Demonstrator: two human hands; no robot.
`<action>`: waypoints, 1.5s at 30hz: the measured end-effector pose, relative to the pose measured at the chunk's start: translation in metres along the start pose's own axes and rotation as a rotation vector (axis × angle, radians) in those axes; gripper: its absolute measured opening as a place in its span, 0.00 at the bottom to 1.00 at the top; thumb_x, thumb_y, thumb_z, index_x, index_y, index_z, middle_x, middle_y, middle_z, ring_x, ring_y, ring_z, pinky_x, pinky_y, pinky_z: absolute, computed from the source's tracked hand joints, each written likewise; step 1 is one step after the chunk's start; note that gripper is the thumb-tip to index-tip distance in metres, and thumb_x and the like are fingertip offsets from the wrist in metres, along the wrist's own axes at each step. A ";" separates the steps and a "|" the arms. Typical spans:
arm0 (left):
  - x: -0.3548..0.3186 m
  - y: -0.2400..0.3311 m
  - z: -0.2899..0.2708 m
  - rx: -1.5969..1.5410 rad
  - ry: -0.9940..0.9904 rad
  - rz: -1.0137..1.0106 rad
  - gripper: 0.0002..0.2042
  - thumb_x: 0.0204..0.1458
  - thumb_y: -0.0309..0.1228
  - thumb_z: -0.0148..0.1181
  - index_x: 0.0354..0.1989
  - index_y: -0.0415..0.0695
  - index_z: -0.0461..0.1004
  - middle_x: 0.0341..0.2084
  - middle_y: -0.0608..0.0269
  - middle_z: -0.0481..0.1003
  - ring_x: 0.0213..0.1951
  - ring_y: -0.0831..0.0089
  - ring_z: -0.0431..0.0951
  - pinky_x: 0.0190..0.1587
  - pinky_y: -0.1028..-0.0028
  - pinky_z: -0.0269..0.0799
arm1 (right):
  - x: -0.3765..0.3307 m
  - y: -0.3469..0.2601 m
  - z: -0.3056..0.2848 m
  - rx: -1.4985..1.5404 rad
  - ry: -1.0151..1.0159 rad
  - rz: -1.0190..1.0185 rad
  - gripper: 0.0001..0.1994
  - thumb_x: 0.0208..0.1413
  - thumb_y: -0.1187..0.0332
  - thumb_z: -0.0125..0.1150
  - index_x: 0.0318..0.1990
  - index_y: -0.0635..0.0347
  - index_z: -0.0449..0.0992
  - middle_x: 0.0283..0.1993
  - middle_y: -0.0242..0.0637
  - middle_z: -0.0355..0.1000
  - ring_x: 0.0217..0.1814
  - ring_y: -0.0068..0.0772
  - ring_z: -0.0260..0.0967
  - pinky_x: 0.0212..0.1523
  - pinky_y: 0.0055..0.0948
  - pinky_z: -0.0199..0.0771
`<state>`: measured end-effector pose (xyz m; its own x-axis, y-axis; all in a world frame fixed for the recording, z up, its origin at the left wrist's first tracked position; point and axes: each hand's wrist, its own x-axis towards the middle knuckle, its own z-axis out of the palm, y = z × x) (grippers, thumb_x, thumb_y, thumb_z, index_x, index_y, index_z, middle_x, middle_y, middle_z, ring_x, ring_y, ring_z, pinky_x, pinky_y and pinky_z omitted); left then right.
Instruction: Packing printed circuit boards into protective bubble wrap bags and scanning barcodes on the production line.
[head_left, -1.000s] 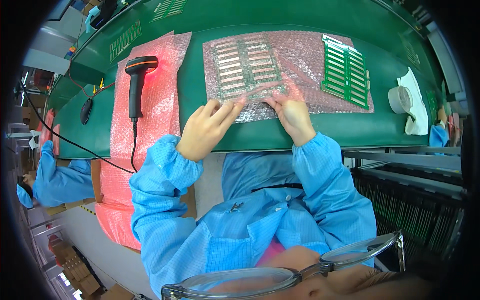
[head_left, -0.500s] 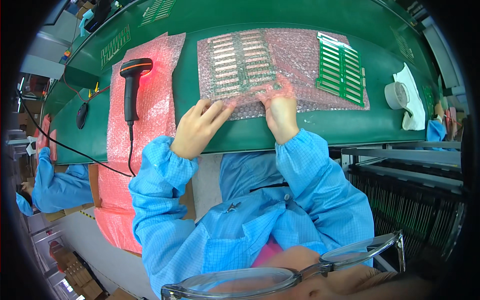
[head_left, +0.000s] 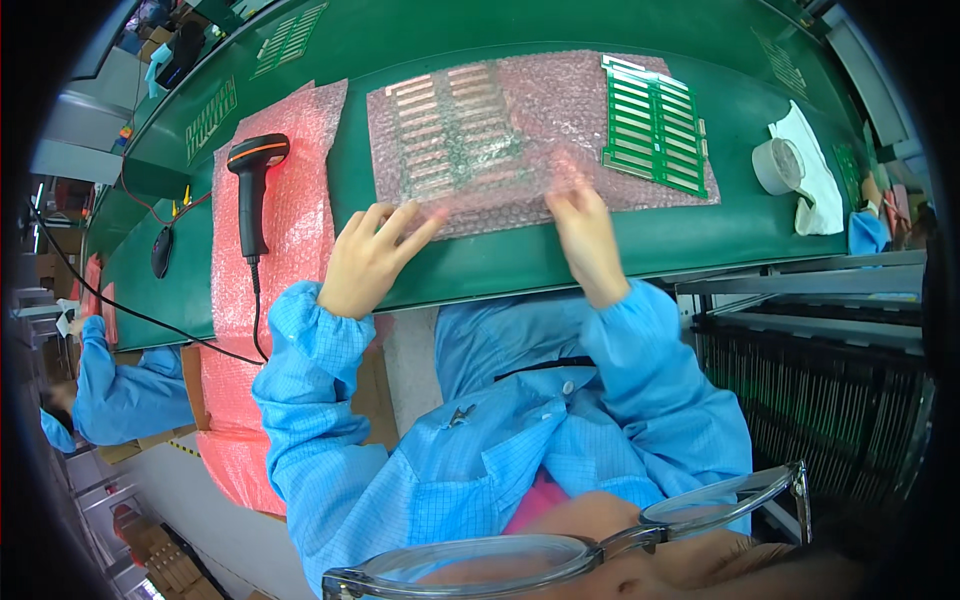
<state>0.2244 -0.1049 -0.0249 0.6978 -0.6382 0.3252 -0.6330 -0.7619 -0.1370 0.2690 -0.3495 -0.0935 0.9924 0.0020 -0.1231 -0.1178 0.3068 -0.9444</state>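
A pink bubble-wrap sheet (head_left: 560, 95) lies on the green table (head_left: 760, 230). Under its folded-over left half shows a green circuit board panel (head_left: 450, 125). A second, bare green panel (head_left: 652, 125) rests on the sheet's right part. My left hand (head_left: 368, 258) has its fingers spread, with the fingertips on the sheet's near left edge. My right hand (head_left: 585, 232) pinches the near edge of the bubble wrap and lifts it a little over the covered panel.
A black and orange handheld scanner (head_left: 252, 190) lies on a stack of pink bubble wrap (head_left: 300, 130) at the left, its cable running off the table. A tape roll (head_left: 778, 165) on a white cloth (head_left: 815, 195) sits at the right. Another person's blue sleeve (head_left: 110, 385) shows at far left.
Both hands have moved slightly along the sheet's near edge. My left fingers have spread out, and my right hand has raised the bubble-wrap edge higher over the panel.
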 end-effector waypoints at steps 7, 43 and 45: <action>0.010 0.020 0.007 0.158 -0.183 -0.110 0.31 0.42 0.23 0.50 0.60 0.59 0.59 0.43 0.60 0.67 0.38 0.67 0.68 0.41 0.70 0.66 | 0.029 -0.071 -0.124 -0.992 0.571 -0.583 0.11 0.55 0.69 0.49 0.37 0.69 0.72 0.34 0.44 0.72 0.39 0.33 0.70 0.39 0.31 0.69; 0.176 -0.019 0.034 -1.457 -0.630 -0.251 0.22 0.61 0.37 0.38 0.61 0.38 0.55 0.59 0.58 0.58 0.62 0.72 0.54 0.64 0.75 0.45 | -0.040 -0.087 -0.057 -0.914 -0.221 -0.458 0.11 0.54 0.75 0.51 0.45 0.61 0.73 0.40 0.49 0.72 0.41 0.46 0.71 0.38 0.30 0.70; 0.179 -0.008 0.014 -1.277 -0.639 -0.196 0.21 0.61 0.37 0.37 0.61 0.40 0.56 0.59 0.58 0.58 0.62 0.70 0.54 0.63 0.74 0.46 | -0.019 -0.078 -0.050 -0.897 -0.106 -0.512 0.11 0.54 0.74 0.50 0.43 0.62 0.73 0.37 0.49 0.72 0.39 0.49 0.71 0.38 0.34 0.70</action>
<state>0.3587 -0.2144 0.0216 0.6182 -0.7368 -0.2739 -0.1340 -0.4422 0.8869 0.2579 -0.4206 -0.0324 0.9241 0.1685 0.3431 0.3786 -0.5265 -0.7612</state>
